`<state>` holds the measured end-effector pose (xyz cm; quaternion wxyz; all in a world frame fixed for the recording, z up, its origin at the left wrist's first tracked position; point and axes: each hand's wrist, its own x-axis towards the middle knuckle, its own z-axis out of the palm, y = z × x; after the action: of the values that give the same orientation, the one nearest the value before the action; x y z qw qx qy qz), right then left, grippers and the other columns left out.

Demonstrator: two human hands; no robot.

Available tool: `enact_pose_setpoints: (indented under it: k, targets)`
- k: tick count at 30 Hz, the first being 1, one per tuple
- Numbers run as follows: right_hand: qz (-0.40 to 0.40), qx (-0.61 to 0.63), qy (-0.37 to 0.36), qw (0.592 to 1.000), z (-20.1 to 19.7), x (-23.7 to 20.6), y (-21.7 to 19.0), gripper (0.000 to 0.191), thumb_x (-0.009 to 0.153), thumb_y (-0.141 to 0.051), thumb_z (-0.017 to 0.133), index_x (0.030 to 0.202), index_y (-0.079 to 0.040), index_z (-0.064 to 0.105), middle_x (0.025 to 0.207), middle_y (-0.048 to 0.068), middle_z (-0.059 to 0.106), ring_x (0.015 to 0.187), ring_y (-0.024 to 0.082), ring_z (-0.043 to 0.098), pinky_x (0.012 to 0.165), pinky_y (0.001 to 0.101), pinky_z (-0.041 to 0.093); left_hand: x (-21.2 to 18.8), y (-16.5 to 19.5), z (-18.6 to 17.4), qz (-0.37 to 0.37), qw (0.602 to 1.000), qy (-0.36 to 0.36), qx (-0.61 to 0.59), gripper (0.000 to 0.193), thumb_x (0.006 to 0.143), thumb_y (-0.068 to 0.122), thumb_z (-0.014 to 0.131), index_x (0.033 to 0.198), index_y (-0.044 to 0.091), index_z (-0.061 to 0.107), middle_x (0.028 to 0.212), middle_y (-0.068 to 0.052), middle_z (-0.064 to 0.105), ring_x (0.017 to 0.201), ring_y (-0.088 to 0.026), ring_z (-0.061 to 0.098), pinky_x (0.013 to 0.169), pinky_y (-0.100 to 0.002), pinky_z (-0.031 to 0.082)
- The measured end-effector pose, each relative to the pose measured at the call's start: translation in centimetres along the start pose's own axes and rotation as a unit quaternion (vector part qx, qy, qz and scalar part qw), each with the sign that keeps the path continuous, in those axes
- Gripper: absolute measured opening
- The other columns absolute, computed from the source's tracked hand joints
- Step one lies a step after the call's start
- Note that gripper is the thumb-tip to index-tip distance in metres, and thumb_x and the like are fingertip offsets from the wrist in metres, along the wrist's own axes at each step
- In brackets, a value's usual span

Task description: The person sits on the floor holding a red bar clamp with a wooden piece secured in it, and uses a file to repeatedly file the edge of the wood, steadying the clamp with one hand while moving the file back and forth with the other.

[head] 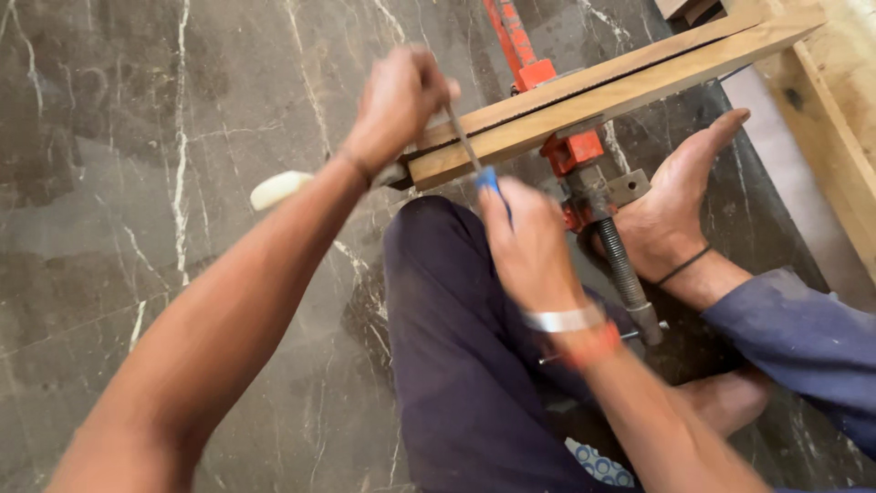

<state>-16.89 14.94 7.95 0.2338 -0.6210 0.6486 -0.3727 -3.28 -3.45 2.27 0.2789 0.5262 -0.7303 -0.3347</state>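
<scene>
Wooden boards (620, 87) sat in an orange clamp (575, 151); my left grip (397, 105) and right grip (529, 242) clenched a blue-handled file (474, 155).

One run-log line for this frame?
left hand: grips file tip | right hand: grips blue handle | file: across wood strips | strips: in red clamp

Marble floor (182, 137): clamped planks (620, 87), white lump (278, 189).
</scene>
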Motion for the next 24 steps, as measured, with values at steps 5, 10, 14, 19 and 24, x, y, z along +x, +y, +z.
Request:
enact_pose_setpoints:
  k: [5, 10, 14, 19, 24]
  targets:
    - [0.020, 0.008, 0.000, 1.000, -0.4, -1.6, 0.5, 0.027, 0.103, -0.019, 0.054, 0.087, 0.002, 0.061, 0.076, 0.026, 0.061, 0.074, 0.047, 0.062, 0.058, 0.0483, 0.046, -1.8, -0.1, 1.2, 0.060, 0.994, 0.067, 0.060, 0.025, 0.082, 0.026, 0.086, 0.079, 0.006, 0.072, 0.073, -0.013, 0.071, 0.068, -0.029, 0.070, 0.063, -0.041, 0.055]
    - [-0.030, 0.012, 0.015, 0.999, 2.5, 2.9, 2.9, 0.031, 0.105, -0.018, 0.056, 0.082, 0.003, 0.060, 0.073, 0.026, 0.059, 0.073, 0.047, 0.061, 0.060, 0.0491, 0.045, 2.8, -0.9, -0.9, -0.028, 1.000, 0.003, 0.009, 0.021, 0.087, 0.025, 0.079, 0.078, 0.007, 0.071, 0.069, -0.006, 0.074, 0.066, -0.016, 0.075, 0.065, -0.034, 0.058]
    - [0.008, 0.016, 0.018, 1.000, 1.5, 1.7, 3.3, 0.030, 0.104, -0.021, 0.055, 0.085, 0.000, 0.065, 0.065, 0.021, 0.060, 0.059, 0.038, 0.062, 0.055, 0.0454, 0.045, 2.6, -0.6, -0.4, 0.036, 0.999, 0.024, -0.029, 0.026, 0.085, 0.023, 0.082, 0.075, 0.004, 0.068, 0.067, -0.005, 0.075, 0.063, -0.012, 0.073, 0.062, -0.031, 0.056]
    - [0.067, 0.041, -0.003, 0.997, -0.5, -0.3, 2.2, 0.038, 0.107, -0.026, 0.054, 0.082, 0.002, 0.060, 0.059, 0.017, 0.057, 0.051, 0.031, 0.059, 0.052, 0.0422, 0.043, 0.9, 1.1, -0.2, 0.030, 0.998, 0.030, -0.040, 0.025, 0.085, 0.024, 0.082, 0.077, 0.005, 0.068, 0.065, -0.003, 0.073, 0.059, -0.011, 0.069, 0.057, -0.031, 0.053]
    - [0.040, 0.040, 0.004, 0.998, 0.4, 0.4, 2.3, 0.034, 0.106, -0.024, 0.055, 0.085, 0.002, 0.061, 0.065, 0.021, 0.059, 0.058, 0.038, 0.061, 0.054, 0.0434, 0.045, 0.3, 1.4, -0.5, 0.002, 0.999, 0.021, -0.028, 0.024, 0.087, 0.025, 0.080, 0.078, 0.005, 0.069, 0.066, -0.004, 0.073, 0.061, -0.013, 0.069, 0.059, -0.032, 0.053]
